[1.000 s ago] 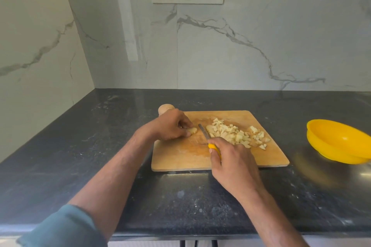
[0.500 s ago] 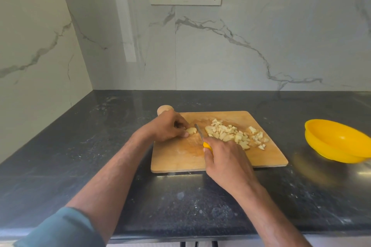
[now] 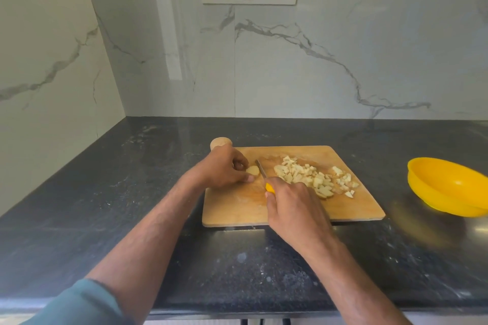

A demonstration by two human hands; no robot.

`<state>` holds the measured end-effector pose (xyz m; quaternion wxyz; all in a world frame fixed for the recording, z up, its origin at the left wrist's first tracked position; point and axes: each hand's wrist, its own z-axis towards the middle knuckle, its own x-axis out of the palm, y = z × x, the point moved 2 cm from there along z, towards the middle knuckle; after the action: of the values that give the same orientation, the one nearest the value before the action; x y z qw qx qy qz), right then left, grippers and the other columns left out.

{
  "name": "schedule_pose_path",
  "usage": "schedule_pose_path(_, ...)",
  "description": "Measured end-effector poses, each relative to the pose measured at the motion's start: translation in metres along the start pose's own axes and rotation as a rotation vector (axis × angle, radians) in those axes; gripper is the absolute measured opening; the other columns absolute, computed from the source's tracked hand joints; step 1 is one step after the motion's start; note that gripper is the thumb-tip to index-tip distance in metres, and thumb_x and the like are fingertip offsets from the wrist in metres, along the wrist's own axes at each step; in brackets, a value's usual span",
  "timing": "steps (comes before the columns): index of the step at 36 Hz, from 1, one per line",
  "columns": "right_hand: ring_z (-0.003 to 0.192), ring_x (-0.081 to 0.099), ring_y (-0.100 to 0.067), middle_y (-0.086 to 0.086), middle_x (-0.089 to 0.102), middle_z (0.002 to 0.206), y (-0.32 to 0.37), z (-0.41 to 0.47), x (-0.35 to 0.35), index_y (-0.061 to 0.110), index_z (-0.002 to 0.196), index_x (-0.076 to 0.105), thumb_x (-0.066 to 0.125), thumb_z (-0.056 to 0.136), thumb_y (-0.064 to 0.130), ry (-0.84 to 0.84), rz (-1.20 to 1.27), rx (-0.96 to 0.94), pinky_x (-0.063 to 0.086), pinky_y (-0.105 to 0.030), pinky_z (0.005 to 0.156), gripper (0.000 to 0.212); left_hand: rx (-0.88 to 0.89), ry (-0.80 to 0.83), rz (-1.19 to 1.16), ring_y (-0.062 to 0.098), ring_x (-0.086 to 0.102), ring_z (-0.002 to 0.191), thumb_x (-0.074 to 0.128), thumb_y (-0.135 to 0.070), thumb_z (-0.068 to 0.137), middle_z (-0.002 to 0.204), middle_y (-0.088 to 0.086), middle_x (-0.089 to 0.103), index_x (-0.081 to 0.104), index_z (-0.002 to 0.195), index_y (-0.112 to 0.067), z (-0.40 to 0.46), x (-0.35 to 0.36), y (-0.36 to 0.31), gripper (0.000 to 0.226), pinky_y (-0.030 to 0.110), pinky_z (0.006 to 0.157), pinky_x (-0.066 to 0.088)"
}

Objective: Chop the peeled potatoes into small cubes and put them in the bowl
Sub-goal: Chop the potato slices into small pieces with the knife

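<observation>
Head view: your left hand (image 3: 224,169) pinches the last potato piece (image 3: 253,170); your right hand (image 3: 295,203) grips the knife (image 3: 261,168) beside it. Cubes (image 3: 314,179) piled past your right hand; bowl (image 3: 449,187) farther right, apparently unfilled.

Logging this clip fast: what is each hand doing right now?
Left hand: pinches the potato piece on the cutting board.
Right hand: grips the knife by its yellow handle.

A matt wooden chopping board (image 3: 287,208) lies on the glossy, speckled dark stone bench (image 3: 105,208); the yellow bowl (image 3: 446,187) looks smooth, shiny plastic.
</observation>
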<state>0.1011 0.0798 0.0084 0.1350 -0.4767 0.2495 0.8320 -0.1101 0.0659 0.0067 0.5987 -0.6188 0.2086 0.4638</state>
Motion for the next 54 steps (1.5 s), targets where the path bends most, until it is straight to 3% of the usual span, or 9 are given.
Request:
schedule_pose_path(10,0.065,0.040,-0.005,0.008,0.058,0.084,-0.002,0.003,-0.001,0.020,0.124,0.062,0.053,0.102,0.035,0.009,0.006,0.045,0.027,-0.011,0.043,0.028,0.025,-0.016,-0.027,0.008,0.059,0.090,0.081,-0.034,0.086,0.101,-0.007,0.068,0.078,0.114,-0.014,-0.003,0.001,-0.004,0.035,0.016,0.073,0.042)
schedule_pose_path(15,0.071,0.046,-0.004,0.008,0.068,0.095,-0.002,0.001,0.003,0.021,0.132,0.058,0.051,0.102,0.032,-0.010,0.028,0.034,0.023,-0.007,0.048,0.032,0.008,-0.066,-0.027,0.007,0.059,0.082,0.082,-0.034,0.085,0.092,-0.007,0.068,0.078,0.111,-0.011,-0.005,0.005,-0.007,0.035,0.013,0.067,0.041)
schedule_pose_path(20,0.067,0.050,-0.007,0.009,0.060,0.080,-0.003,0.003,0.005,0.018,0.132,0.059,0.050,0.102,0.030,-0.025,0.023,0.058,0.023,-0.009,0.049,0.033,-0.040,-0.087,-0.057,0.006,0.058,0.075,0.084,-0.033,0.082,0.082,-0.010,0.064,0.078,0.108,-0.011,-0.006,0.006,-0.008,0.034,0.010,0.062,0.038)
schedule_pose_path(29,0.067,0.049,-0.008,0.005,0.068,0.087,0.001,0.007,0.002,0.019,0.135,0.057,0.049,0.103,0.030,-0.027,0.013,0.030,0.023,-0.010,0.046,0.034,-0.076,-0.101,-0.086,0.008,0.058,0.075,0.087,-0.031,0.080,0.083,-0.004,0.069,0.080,0.101,-0.012,-0.007,0.007,-0.010,0.030,0.017,0.063,0.042)
schedule_pose_path(33,0.062,0.049,-0.006,0.009,0.058,0.076,0.003,0.007,0.001,0.020,0.135,0.057,0.049,0.103,0.031,-0.011,0.010,0.038,0.024,-0.010,0.046,0.035,-0.078,-0.117,-0.082,0.006,0.056,0.071,0.087,-0.031,0.080,0.078,-0.005,0.067,0.081,0.098,-0.012,-0.007,0.008,-0.011,0.027,0.016,0.061,0.040)
schedule_pose_path(38,0.055,0.039,-0.003,0.010,0.048,0.075,0.005,0.007,0.001,0.018,0.133,0.056,0.047,0.104,0.030,0.001,-0.037,0.026,0.021,-0.013,0.042,0.032,-0.081,-0.133,-0.055,0.012,0.060,0.075,0.087,-0.028,0.080,0.081,0.001,0.071,0.081,0.094,-0.011,-0.005,0.010,-0.014,0.023,0.026,0.065,0.051)
schedule_pose_path(44,0.069,0.046,-0.010,0.003,0.066,0.089,0.004,0.009,0.001,0.019,0.133,0.057,0.048,0.104,0.029,-0.030,-0.003,0.017,0.020,-0.012,0.047,0.032,-0.104,-0.137,-0.062,0.006,0.059,0.074,0.086,-0.027,0.082,0.084,-0.002,0.071,0.081,0.099,-0.012,-0.005,0.012,-0.014,0.024,0.020,0.063,0.045)
schedule_pose_path(48,0.068,0.052,-0.012,0.003,0.068,0.089,0.001,0.009,0.002,0.018,0.129,0.060,0.051,0.103,0.029,-0.016,0.010,0.022,0.030,-0.016,0.053,0.030,-0.131,-0.160,-0.074,0.008,0.062,0.078,0.087,-0.026,0.080,0.084,-0.003,0.071,0.080,0.099,-0.011,-0.004,0.013,-0.014,0.024,0.023,0.069,0.050)
schedule_pose_path(54,0.071,0.049,-0.010,0.002,0.069,0.095,0.002,0.003,-0.002,0.018,0.131,0.059,0.051,0.103,0.027,0.004,0.025,-0.008,0.022,-0.013,0.051,0.031,-0.144,-0.171,-0.060,0.010,0.063,0.081,0.088,-0.027,0.079,0.086,-0.002,0.071,0.081,0.099,-0.012,-0.004,0.014,-0.015,0.026,0.022,0.069,0.049)
